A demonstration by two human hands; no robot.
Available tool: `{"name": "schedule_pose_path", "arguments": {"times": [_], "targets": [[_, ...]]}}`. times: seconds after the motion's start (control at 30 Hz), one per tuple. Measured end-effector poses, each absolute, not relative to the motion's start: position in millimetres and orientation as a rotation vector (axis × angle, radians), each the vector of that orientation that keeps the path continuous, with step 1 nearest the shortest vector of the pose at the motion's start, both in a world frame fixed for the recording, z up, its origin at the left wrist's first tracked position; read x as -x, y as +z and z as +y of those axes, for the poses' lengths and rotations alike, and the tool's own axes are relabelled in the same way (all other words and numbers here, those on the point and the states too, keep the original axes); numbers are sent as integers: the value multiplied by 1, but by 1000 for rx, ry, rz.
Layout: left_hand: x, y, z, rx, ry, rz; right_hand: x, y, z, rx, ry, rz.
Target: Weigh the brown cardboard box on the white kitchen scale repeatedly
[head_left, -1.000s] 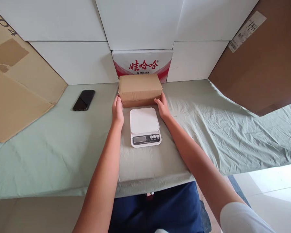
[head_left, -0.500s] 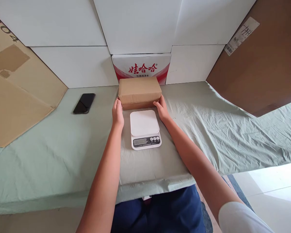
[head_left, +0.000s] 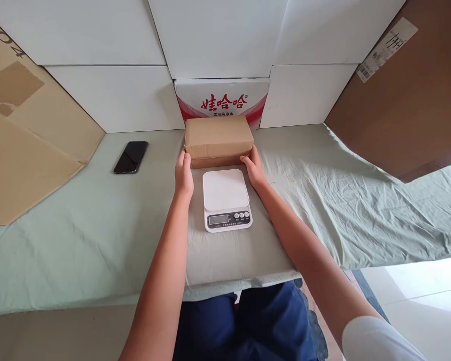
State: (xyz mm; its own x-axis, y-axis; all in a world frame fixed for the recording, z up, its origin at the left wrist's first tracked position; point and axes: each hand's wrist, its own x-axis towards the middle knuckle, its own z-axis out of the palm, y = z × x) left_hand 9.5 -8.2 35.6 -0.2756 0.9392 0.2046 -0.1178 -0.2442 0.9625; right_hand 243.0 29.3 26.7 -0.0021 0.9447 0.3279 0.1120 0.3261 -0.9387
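Two hands frame one small cardboard box (head_left: 218, 140) at the back edge of the desk (head_left: 78, 235), and the grip looks sound on both sides. Far to the left, a flattened sheet of cardboard (head_left: 26, 150) leans over the desk's left edge, and a dark phone (head_left: 131, 157) lies face up near the back, well apart from the work. The left hand (head_left: 183, 175) presses its fingers flat against the box's left end, thumb on the near face; it is grasping the box, not clenched. The box itself sits on the green cloth just behind the white kitchen scale (head_left: 226, 199), touching or nearly touching a red-and-white printed carton (head_left: 221, 100) behind it. The right hand (head_left: 252, 168) mirrors the left, cupping the right end low down.

To handle the box well, I judge that the palms should squeeze evenly from both ends and keep it level, since a one-sided pull would tip it toward the scale. The scale's platform is narrower than the box, so the box would want centring there, clear of the display and buttons at the near edge. A large brown carton (head_left: 406, 100) leans over the desk's right side, out of the way.
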Motion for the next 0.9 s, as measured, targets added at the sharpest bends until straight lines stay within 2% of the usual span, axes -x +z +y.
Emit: {"name": "schedule_pose_path", "arguments": {"times": [0.5, 0.67, 0.9], "targets": [[-9, 32, -9, -1150, 1631, 1209, -241, 27, 29, 1030, 939, -1415], [-9, 45, -14, -1218, 1671, 1184, -238, 34, 26, 935, 891, -1435], [-4, 64, -75, -1354, 1754, 1197, -245, 64, -29, 852, 794, -1487]]}}
